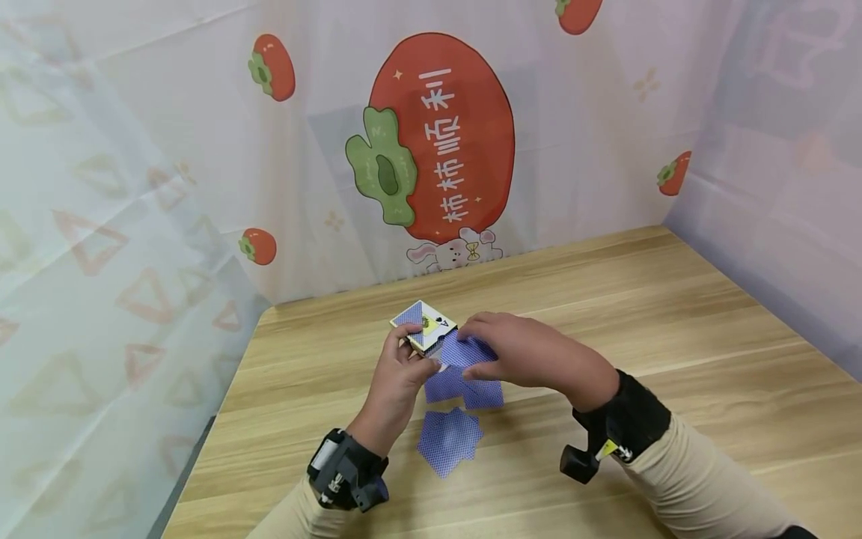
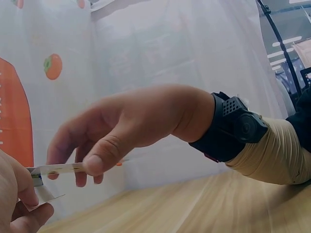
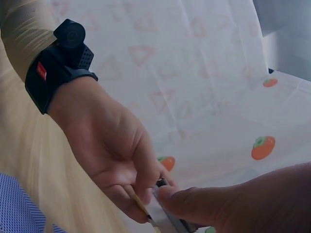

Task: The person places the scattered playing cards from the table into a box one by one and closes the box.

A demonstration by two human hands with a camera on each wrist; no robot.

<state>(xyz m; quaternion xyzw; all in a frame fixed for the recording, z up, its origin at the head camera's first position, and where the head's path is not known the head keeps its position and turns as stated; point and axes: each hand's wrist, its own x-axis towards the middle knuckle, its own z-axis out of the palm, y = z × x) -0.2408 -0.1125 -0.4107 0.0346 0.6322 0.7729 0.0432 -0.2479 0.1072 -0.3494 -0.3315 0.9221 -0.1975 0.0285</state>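
In the head view my left hand (image 1: 397, 378) grips a playing-card box (image 1: 439, 327) with a blue, white and yellow face showing an ace. My right hand (image 1: 528, 348) comes from the right and holds blue-backed playing cards (image 1: 465, 350) between thumb and fingers, against the box's near right end. The left wrist view shows the right thumb (image 2: 99, 158) over a thin pale edge. From the right wrist view, the left fingers lie close around the box's end. How far the cards reach into the box is hidden.
More blue-backed cards (image 1: 483, 394) lie on the wooden table (image 1: 303, 404) under the hands. A fanned pile of cards (image 1: 450, 440) lies nearer to me. A white curtain (image 1: 323, 165) with persimmon prints stands behind the table.
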